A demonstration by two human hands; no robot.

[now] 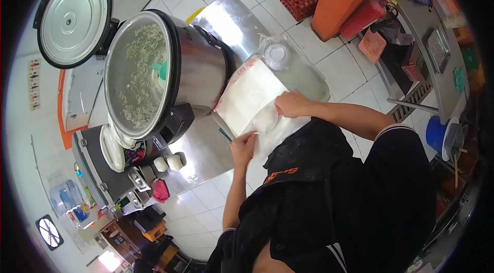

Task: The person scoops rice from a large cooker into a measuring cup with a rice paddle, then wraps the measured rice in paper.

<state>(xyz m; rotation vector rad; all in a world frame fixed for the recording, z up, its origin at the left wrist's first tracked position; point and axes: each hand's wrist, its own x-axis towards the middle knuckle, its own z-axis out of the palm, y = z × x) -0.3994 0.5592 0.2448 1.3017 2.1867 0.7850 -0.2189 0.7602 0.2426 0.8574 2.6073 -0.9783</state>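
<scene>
A white sheet [257, 85] with red print along its edge lies over a clear tub [314, 77] on the steel table. On the sheet's near part is a pale rounded bundle [265, 119] that looks wrapped in thin clear plastic. My right hand [292, 104] is closed on the upper right side of this plastic. Lower left of it, my left hand [243, 148] pinches the plastic's edge, fingers together. A clear bag with a white bowl-like item [278, 57] sits on the tub's far end.
A large steel cooker [200, 67] with rice and a green scoop [162, 71] stands at the left, its lid [74, 22] raised. Two white rolls [175, 162] sit below it. A red crate [296, 0], an orange stand [337, 0] and a fire extinguisher [364, 16] are beyond.
</scene>
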